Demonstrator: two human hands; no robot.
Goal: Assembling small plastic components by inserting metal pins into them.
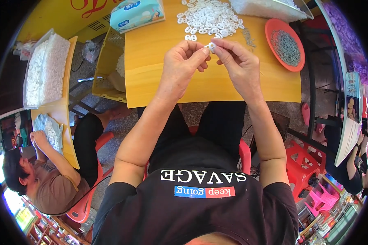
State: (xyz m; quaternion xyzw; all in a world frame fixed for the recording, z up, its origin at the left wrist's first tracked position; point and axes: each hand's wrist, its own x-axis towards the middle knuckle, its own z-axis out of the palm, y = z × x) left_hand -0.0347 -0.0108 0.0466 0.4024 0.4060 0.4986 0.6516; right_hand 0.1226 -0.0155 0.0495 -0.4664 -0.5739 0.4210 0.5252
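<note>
White piece (212,46) pinched by L hand (189,58) & R hand (240,62) fingertips, over desk (149,77). White pcs pile (212,18) at 12 o'clock, red tray (276,24) w/ metal bits (288,49) at 3.

I've got the left hand (187,58) and the right hand (239,63) over the worktable (159,81), a small plastic piece (212,46) between them, just this side of a heap of pieces (212,18). Left of the heap sits a tissue pack (138,15); to its right, loose screws (248,37), then a bowl (280,23) with more inside, a bin (270,12) beyond. Out left, a crate (100,79) stands between this table and a side table (70,141) bearing another bin (55,65).
</note>
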